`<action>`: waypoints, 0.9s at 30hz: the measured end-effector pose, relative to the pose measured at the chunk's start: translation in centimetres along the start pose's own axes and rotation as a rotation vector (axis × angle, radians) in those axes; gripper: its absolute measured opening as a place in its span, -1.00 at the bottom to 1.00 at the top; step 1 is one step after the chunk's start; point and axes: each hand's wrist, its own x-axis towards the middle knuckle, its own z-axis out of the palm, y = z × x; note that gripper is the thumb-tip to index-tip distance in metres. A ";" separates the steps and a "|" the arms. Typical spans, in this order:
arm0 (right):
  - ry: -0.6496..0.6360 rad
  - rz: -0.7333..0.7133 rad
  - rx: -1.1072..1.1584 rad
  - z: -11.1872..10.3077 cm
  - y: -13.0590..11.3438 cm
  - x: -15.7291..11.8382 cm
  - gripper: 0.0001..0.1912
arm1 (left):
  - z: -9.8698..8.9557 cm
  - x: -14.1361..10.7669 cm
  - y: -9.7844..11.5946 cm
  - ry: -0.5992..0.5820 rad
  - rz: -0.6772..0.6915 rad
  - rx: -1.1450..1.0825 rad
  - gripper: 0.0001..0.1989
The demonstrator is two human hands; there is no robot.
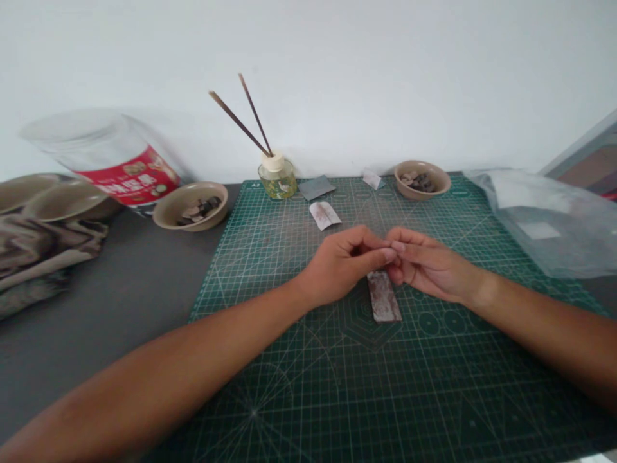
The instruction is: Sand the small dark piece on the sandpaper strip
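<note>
Both forearms are reached across a green cutting mat (434,386), with the left hand (344,263) and right hand (429,265) held level and brought together. The fingers (391,247) of the two hands are curled and touching at the tips; whether anything is held between them cannot be told. One worn sandpaper strip (383,297) is laid on the mat, just below the hands. Beyond it are seen two white paper scraps (324,215), one grey abrasive square (317,187), and one bowl of dark chips (421,180). A second bowl (190,206) is placed on the bench (120,289).
</note>
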 end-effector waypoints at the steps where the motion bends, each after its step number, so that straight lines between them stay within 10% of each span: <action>1: 0.006 -0.007 0.006 0.0 0.0 0.0 -0.70 | 0.0 0.1 0.0 0.002 -0.006 -0.015 -0.65; 27: 0.010 0.012 0.013 0.0 -0.2 -0.2 -0.69 | 0.5 -1.1 1.0 0.142 0.238 0.545 -0.84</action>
